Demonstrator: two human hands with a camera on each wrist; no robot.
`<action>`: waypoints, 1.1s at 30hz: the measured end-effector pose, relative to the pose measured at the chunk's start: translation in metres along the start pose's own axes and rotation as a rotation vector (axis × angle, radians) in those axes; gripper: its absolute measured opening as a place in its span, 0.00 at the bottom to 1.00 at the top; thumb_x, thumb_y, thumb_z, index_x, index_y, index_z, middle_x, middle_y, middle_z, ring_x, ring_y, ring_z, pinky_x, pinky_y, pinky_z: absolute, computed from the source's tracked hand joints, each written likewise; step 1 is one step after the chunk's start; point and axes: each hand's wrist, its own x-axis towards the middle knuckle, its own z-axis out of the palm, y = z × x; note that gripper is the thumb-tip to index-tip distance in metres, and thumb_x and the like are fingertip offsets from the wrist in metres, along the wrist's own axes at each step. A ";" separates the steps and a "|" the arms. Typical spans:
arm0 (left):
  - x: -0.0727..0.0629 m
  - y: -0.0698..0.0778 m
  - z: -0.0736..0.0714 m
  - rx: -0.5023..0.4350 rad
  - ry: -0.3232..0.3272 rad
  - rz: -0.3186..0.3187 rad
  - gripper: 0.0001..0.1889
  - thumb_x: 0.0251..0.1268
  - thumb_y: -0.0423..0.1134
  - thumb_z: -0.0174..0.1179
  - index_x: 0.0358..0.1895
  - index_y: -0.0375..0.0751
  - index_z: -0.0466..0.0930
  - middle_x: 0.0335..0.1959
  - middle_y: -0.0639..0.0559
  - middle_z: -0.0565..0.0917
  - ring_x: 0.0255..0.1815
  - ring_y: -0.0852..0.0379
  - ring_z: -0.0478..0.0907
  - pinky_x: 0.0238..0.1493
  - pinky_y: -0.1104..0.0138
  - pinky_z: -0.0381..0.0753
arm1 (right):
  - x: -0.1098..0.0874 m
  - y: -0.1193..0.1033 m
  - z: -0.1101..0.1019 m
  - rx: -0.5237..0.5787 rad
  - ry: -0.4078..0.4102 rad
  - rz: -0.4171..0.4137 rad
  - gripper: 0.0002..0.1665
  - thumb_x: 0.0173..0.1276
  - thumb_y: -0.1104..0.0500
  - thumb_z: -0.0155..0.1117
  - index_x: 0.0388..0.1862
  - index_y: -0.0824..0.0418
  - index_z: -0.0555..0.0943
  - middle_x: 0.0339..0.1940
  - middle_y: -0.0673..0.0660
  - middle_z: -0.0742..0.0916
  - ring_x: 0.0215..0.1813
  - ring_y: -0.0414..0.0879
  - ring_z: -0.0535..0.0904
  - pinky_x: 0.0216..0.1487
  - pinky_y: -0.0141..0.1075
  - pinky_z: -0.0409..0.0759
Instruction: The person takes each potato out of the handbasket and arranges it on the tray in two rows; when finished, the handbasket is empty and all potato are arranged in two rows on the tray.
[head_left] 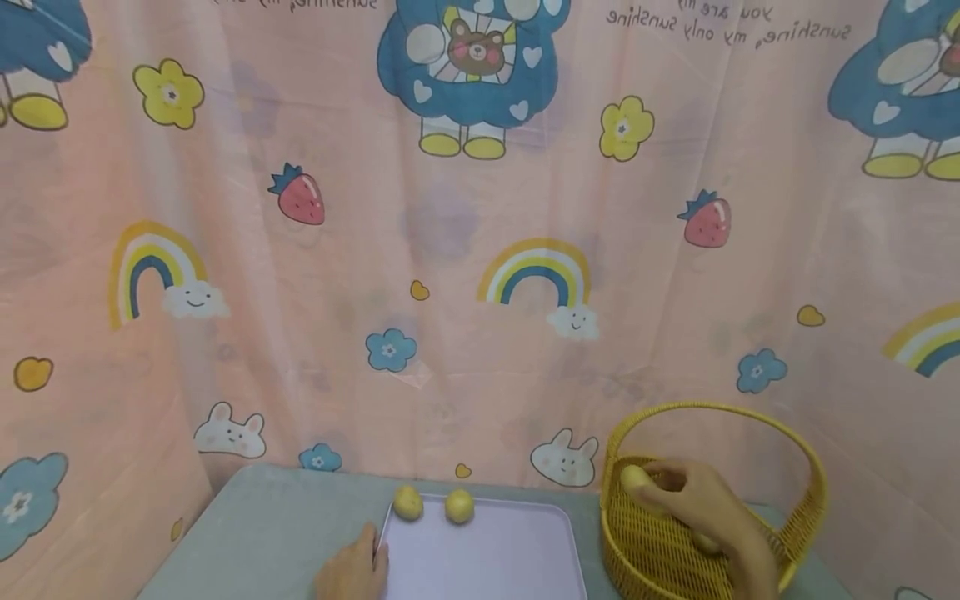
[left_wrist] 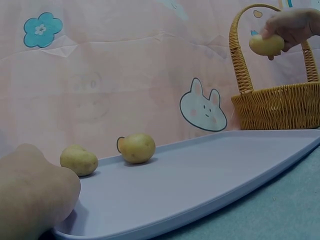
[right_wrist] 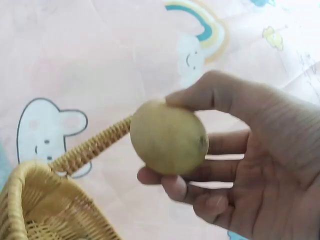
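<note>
My right hand holds a yellow potato between thumb and fingers, over the wicker basket. In the left wrist view the held potato is above the basket's rim, inside the line of its handle. Another potato lies in the basket, partly hidden by my right wrist. My left hand grips the left edge of a pale lilac tray. Two potatoes sit at the tray's far left part: one in the corner, one just to its right.
The basket, with its tall arched handle, stands right of the tray on a grey-green tablecloth. Behind the table hangs a pink curtain printed with rainbows, rabbits and flowers, close to the table's far edge.
</note>
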 end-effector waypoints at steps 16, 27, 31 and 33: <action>0.001 -0.002 0.003 0.010 0.018 0.006 0.15 0.69 0.44 0.64 0.30 0.49 0.67 0.15 0.56 0.65 0.17 0.56 0.63 0.23 0.63 0.60 | 0.015 -0.038 0.039 0.081 -0.010 -0.299 0.25 0.71 0.53 0.72 0.63 0.63 0.82 0.43 0.56 0.90 0.36 0.35 0.81 0.37 0.33 0.81; 0.001 -0.005 0.003 0.008 0.059 0.008 0.15 0.68 0.44 0.65 0.30 0.49 0.66 0.14 0.56 0.64 0.16 0.56 0.63 0.22 0.64 0.59 | 0.048 -0.052 0.095 -0.022 0.033 -0.483 0.24 0.69 0.59 0.72 0.61 0.68 0.80 0.44 0.63 0.90 0.31 0.30 0.75 0.31 0.29 0.77; 0.001 -0.006 0.005 0.014 0.076 0.033 0.15 0.67 0.45 0.65 0.30 0.50 0.66 0.14 0.56 0.64 0.16 0.57 0.63 0.21 0.64 0.59 | 0.056 -0.056 0.113 -0.046 0.019 -0.491 0.23 0.68 0.62 0.73 0.60 0.68 0.81 0.48 0.67 0.90 0.29 0.32 0.74 0.31 0.27 0.77; 0.001 -0.006 0.006 0.017 0.070 0.038 0.15 0.67 0.45 0.65 0.30 0.50 0.66 0.14 0.57 0.64 0.16 0.57 0.62 0.21 0.64 0.59 | 0.059 -0.055 0.122 -0.058 0.005 -0.489 0.22 0.68 0.63 0.73 0.59 0.68 0.81 0.49 0.68 0.90 0.29 0.31 0.74 0.32 0.27 0.76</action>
